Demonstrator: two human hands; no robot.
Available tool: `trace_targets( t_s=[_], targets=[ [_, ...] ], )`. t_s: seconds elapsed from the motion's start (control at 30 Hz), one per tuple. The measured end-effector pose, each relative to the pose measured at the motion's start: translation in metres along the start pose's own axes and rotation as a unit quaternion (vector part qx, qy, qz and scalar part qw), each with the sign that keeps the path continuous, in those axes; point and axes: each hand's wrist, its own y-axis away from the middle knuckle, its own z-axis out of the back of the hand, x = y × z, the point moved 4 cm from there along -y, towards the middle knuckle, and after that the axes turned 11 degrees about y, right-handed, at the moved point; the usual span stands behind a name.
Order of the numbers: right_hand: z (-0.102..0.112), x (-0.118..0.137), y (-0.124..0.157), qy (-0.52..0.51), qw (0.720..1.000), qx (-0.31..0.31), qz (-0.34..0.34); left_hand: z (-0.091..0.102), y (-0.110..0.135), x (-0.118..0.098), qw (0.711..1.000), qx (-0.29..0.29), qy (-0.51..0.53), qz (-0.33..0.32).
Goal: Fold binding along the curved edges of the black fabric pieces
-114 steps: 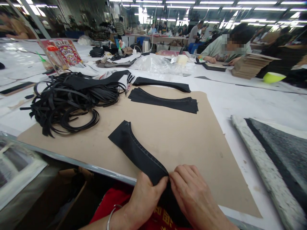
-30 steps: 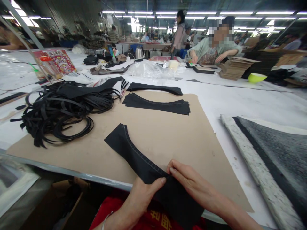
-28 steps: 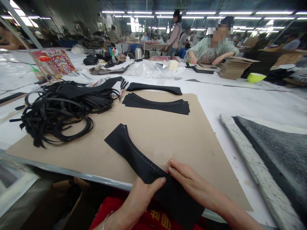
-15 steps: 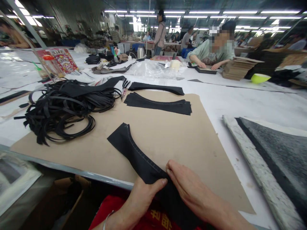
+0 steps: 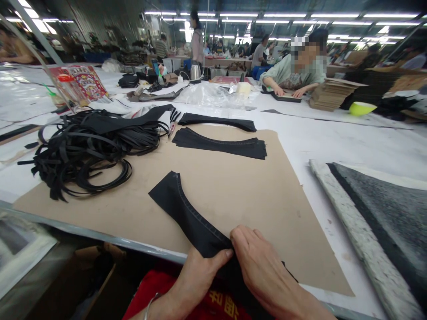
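A long, curved piece of black material [image 5: 190, 218], with a row of pale stitch-like marks along its inner curve, slants across the brown sheet toward me. My left hand [image 5: 203, 273] grips its near part, thumb on top and fingers hidden beneath. My right hand [image 5: 258, 264] is closed on the same piece at the curved edge, just beside the left thumb; its fingertips are hidden. The near end hangs over the table edge under my right hand. Farther off lie a stack of similar black pieces [image 5: 220, 144] and another black stack [image 5: 216, 121].
A tangled heap of black strips [image 5: 90, 142] lies at left on the brown sheet [image 5: 267, 186]. A thick grey-and-white slab [image 5: 350, 231] is at right. Across the table, a co-worker [image 5: 290, 73] handles a dark tray-like piece beside stacked brown sheets [image 5: 333, 94].
My right hand has turned slightly at the curved edge, and a dark corner now shows beyond its wrist. My left hand stays put. In the background a standing person has moved left.
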Motion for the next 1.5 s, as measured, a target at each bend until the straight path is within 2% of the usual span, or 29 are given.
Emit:
trace_targets(
  t_s=[0.1,0.2,0.5,0.87,0.97,1.1,1.33,1.5],
  targets=[
    [0.009,-0.008,0.0,-0.186,0.98,0.035,-0.066,-0.001,0.0,0.0,1.0,0.009,0.024,0.013],
    [0.014,-0.012,-0.002,-0.251,0.963,0.061,-0.084,-0.002,0.001,0.001,0.998,0.014,0.049,0.024],
    [0.015,-0.009,-0.006,-0.197,0.97,0.129,-0.064,-0.003,0.002,0.002,0.998,0.015,0.049,0.042],
    [0.015,-0.007,-0.007,-0.15,0.976,0.148,-0.052,0.0,0.002,0.003,0.999,0.03,0.003,0.031],
    [0.013,-0.007,-0.005,-0.147,0.978,0.142,-0.051,0.0,0.006,0.0,0.998,0.036,0.018,0.041],
    [0.014,-0.008,-0.002,-0.114,0.988,0.1,-0.032,0.002,0.01,-0.001,0.994,0.036,0.078,0.067],
    [0.018,-0.013,-0.004,-0.229,0.967,0.107,-0.039,0.002,0.006,0.003,0.988,0.008,0.137,0.064],
    [0.02,-0.008,-0.008,-0.196,0.972,0.126,-0.018,0.002,0.006,0.003,0.99,0.002,0.132,0.058]
  ],
)
